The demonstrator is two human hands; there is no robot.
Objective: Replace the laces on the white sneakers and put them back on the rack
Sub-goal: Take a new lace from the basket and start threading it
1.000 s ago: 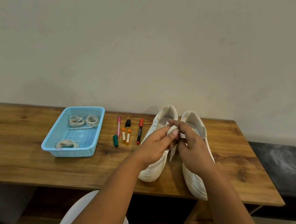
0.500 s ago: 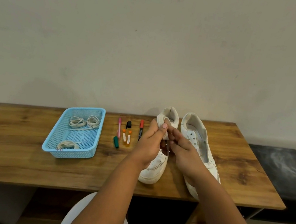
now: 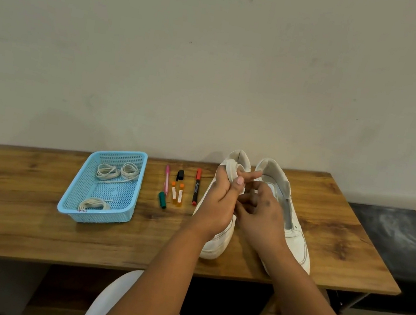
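Note:
Two white sneakers stand side by side on the wooden table (image 3: 27, 224), toes toward me. The right sneaker (image 3: 294, 239) lies open and shows no lace. My left hand (image 3: 218, 202) grips the raised tongue of the left sneaker (image 3: 217, 243), with the thumb pressed on the tongue's top. My right hand (image 3: 260, 214) is right beside it, its fingers curled at the tongue and the index finger pointing out. Whether it pinches anything is hidden. Coiled white laces (image 3: 108, 171) lie in a blue basket (image 3: 73, 190) to the left.
Between the basket and the sneakers lie a pink pen (image 3: 166, 183), a red marker (image 3: 196, 187), a black cap (image 3: 180, 174), a green cap (image 3: 162, 200) and two orange tubes (image 3: 177, 193). A dark bench (image 3: 400, 242) adjoins the table's right end. A wall stands behind.
Both hands have shifted left and up, from between the two sneakers to the left sneaker's tongue. My right hand has uncovered the right sneaker.

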